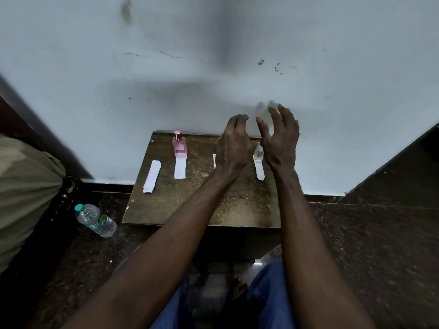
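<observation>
A small dark wooden table (190, 205) stands against a pale wall. On it a pink perfume bottle (179, 144) stands at the back, with a white paper strip (180, 168) in front of it. A clear glass bottle (258, 155) stands to the right behind another paper strip (259, 170). A stack of paper strips (152, 176) lies at the left. My left hand (232, 146) hovers above the table with fingers loosely curled, holding nothing and hiding what is beneath it. My right hand (280, 138) is raised beside the clear bottle, fingers spread and relaxed.
A plastic water bottle (96, 220) with a green cap lies on the dark floor left of the table. Another person's trouser leg (26, 186) is at the far left. My blue-trousered knees (268, 295) and a bare foot (237, 288) are below the table.
</observation>
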